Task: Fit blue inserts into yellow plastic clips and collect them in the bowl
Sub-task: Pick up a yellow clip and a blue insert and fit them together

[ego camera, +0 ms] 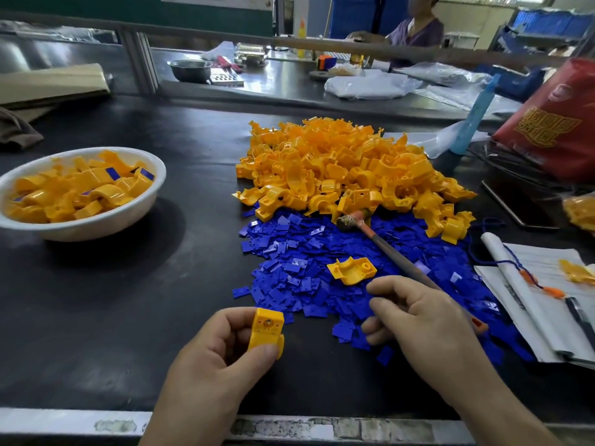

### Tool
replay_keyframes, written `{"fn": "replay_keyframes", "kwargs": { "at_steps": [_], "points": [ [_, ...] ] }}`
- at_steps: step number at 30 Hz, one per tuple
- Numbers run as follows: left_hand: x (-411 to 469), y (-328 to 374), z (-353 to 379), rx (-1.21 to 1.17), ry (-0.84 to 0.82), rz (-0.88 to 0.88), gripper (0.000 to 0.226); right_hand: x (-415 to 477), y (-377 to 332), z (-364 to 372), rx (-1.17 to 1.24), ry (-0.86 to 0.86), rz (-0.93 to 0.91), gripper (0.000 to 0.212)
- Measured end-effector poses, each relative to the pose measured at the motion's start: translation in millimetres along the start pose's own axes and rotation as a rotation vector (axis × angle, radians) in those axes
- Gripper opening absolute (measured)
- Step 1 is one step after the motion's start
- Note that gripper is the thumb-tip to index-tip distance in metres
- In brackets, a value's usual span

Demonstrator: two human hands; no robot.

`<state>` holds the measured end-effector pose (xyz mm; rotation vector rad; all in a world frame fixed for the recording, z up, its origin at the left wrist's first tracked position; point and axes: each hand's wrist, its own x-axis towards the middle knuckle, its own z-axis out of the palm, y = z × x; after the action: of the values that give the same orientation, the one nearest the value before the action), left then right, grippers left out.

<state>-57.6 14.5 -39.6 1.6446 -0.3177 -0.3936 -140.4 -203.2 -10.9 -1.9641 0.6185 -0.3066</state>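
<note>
Looking down from the head cam: dark table [106, 300] w/ two hands near the front edge. Left hand [206, 358] pinches a yellow clip [266, 329] between thumb and fingers, held just above the table surface, flat holed face toward the camera. Can't tell if a blue insert is already in it. Right hand [421, 323] hovers over the near edge of the blue inserts pile [322, 272], fingers curled loosely inward; can't tell whether they hold an insert or are closed at all. A hammer [380, 239] lies diagonally across the blue pile, head resting at the border w/ the yellow clips heap [347, 165], handle running toward and behind the right hand; contact w/ the hand isn't clear. One loose clip [351, 269] sits on top of the blue pile, just beyond the right fingers. White bowl [96, 226] stands well to the left, partly filled w/ yellow clips, a few showing blue inserts. Far right: papers [547, 294], a pen [581, 320], a red bag [553, 123]. Another person sits at the next bench in the bkgd.
</note>
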Motion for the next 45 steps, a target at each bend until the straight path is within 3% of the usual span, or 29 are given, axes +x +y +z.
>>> {"fn": "replay_keyframes", "kwargs": {
  "at_steps": [7,17,19,21,24,27,32,36,39,42,45],
  "points": [
    [2.1,7.6,12.9,-0.095,-0.05,-0.033,0.043,-29.3,-18.3,25.2,0.237,-0.144,-0.064,0.006],
    [2.1,6.0,18.5,-0.173,-0.095,-0.06,0.048,-32.0,-20.6,37.7,0.693,-0.265,0.147,0.023],
    [1.5,6.0,18.8,-0.174,-0.113,-0.057,0.047,-33.7,-23.2,36.1,0.628,-0.298,0.112,0.023],
    [0.2,6.9,18.9,-0.185,-0.128,-0.045,0.046,-36.0,-24.9,34.0,0.402,-0.322,0.007,0.019],
    [-1.3,10.3,19.9,-0.197,-0.152,-0.02,0.046,-38.0,-24.6,32.7,-0.011,-0.206,-0.26,0.014],
    [-1.7,11.7,20.2,-0.217,-0.138,-0.017,0.042,-38.7,-26.0,34.8,-0.152,-0.12,-0.459,0.01],
    [-4.8,11.2,21.3,-0.232,-0.113,-0.023,0.043,-40.1,-24.1,38.9,-0.076,-0.083,-0.323,0.017],
    [-7.1,8.9,20.0,-0.217,-0.098,-0.045,0.044,-37.5,-21.6,41.0,0.076,-0.151,-0.139,0.024],
    [-9.1,9.0,20.1,-0.256,-0.114,-0.066,0.041,-37.7,-23.0,42.9,0.282,-0.26,-0.027,0.018],
    [-9.8,8.5,20.0,-0.293,-0.129,-0.084,0.037,-41.6,-25.4,46.7,0.389,-0.295,0.009,0.008],
    [-9.3,6.2,18.8,-0.29,-0.122,-0.099,0.039,-44.6,-23.6,49.0,0.339,-0.252,-0.025,0.008]
  ]
}}
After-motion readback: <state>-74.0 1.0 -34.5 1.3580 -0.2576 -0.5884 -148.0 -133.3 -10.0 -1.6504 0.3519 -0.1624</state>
